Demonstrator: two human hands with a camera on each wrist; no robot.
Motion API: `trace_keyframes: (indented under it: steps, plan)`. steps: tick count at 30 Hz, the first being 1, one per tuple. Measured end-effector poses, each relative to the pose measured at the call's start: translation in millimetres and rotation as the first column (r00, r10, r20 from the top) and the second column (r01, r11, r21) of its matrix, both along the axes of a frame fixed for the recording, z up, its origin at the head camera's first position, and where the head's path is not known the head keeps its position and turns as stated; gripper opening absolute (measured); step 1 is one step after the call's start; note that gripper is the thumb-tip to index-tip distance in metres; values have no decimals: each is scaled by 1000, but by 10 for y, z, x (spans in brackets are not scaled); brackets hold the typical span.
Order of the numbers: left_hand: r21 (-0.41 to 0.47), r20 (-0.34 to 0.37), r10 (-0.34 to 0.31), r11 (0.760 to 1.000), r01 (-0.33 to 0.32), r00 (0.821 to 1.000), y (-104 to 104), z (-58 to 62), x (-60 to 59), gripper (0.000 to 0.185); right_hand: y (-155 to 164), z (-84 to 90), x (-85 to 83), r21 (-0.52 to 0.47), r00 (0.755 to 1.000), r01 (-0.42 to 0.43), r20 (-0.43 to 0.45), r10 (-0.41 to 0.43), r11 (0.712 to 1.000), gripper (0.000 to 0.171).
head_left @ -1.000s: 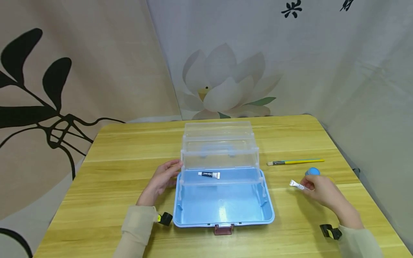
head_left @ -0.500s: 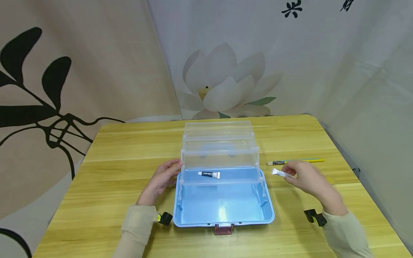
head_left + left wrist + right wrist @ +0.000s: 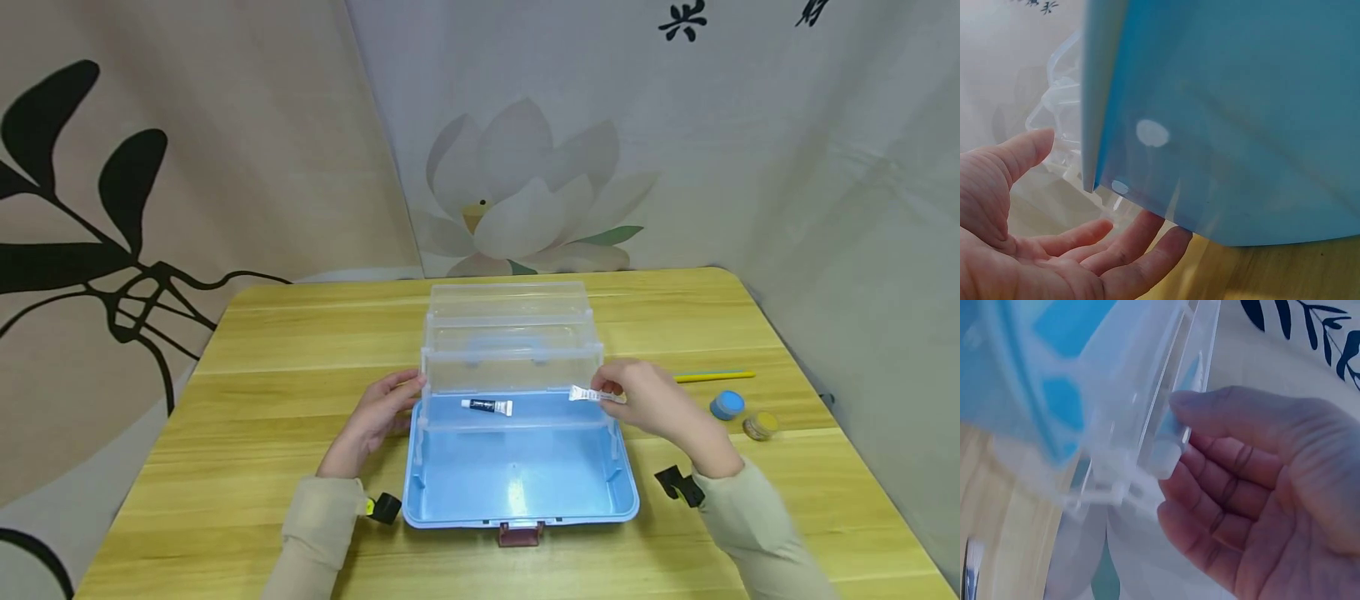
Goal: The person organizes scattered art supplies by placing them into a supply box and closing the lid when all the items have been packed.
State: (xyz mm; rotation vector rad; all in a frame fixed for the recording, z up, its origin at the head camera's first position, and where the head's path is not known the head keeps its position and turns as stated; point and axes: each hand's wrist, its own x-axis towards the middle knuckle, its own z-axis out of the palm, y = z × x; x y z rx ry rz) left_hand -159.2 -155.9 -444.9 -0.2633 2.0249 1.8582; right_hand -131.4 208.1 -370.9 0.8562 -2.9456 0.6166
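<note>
An open blue storage box (image 3: 517,487) with clear fold-out trays (image 3: 510,350) stands mid-table. A small black-and-white tube (image 3: 487,406) lies inside it at the back. My right hand (image 3: 637,396) pinches a small white tube (image 3: 587,393) at the box's right rim, over the back corner. In the right wrist view that tube (image 3: 1166,447) sits between thumb and fingers, close against the clear tray. My left hand (image 3: 378,412) rests with straight fingers against the box's left side. The left wrist view has that open palm (image 3: 1054,250) beside the blue wall (image 3: 1229,125).
On the wooden table (image 3: 262,400), right of the box, lie a yellow-handled brush (image 3: 712,376), a blue pot (image 3: 727,405) and a yellow pot (image 3: 761,426). Printed curtains hang behind and to the right. The box's dark red latch (image 3: 519,533) faces me.
My right hand has carried the white tube leftward from the table beside the pots to the box's right rim. The left hand has stayed put.
</note>
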Motion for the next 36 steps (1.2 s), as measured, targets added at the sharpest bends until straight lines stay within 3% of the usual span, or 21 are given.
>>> trace_keyframes:
  steps: [10, 28, 36]
  plan:
    - [0, -1, -6, 1000, 6, 1000, -9, 2, 5, 68, -297, -80, -89, 45, 998, -64, 27, 63, 997, 11]
    - [-5, 1, -6, 1000, 6, 1000, -3, 4, 4, 67, -451, -154, -121, 95, 995, -36, 96, 27, 995, 10]
    - [-2, -1, -1, 1000, 1, 1000, 2, 4, 2, 66, -463, -146, -129, 110, 996, -45, 86, 35, 993, 11]
